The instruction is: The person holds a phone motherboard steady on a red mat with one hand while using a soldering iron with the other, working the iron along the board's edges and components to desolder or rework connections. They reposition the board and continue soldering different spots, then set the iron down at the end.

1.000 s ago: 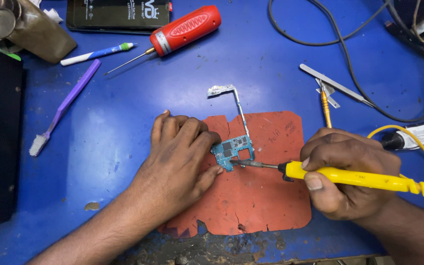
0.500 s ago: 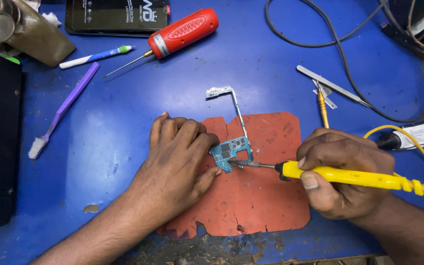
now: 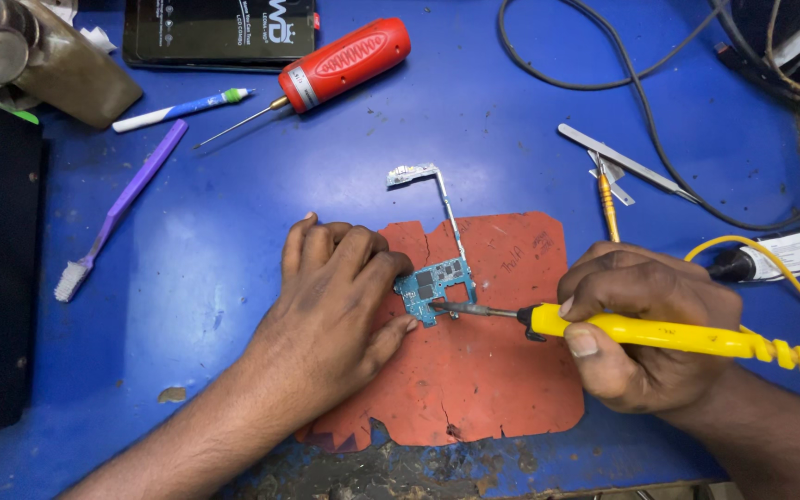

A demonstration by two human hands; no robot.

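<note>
A small blue-green circuit board (image 3: 435,285) with a thin metal strip (image 3: 443,206) running up from it lies on a torn red mat (image 3: 493,370). My left hand (image 3: 335,310) rests flat on the mat and presses the board's left edge with its fingertips. My right hand (image 3: 645,319) grips a yellow soldering iron (image 3: 678,335), whose metal tip touches the board's lower right edge. The iron's coiled yellow cord runs off to the right.
On the blue table (image 3: 233,231) lie a red-handled screwdriver (image 3: 335,63), a purple toothbrush (image 3: 118,211), a blue-white pen tool (image 3: 178,109), metal tweezers (image 3: 622,162), a thin yellow-handled tool (image 3: 607,202), black cables (image 3: 641,102), a dark phone (image 3: 219,32) and a brown bottle (image 3: 39,60).
Both hands and the board keep the same hold. The iron's tip stays at the board; only the view has shifted slightly.
</note>
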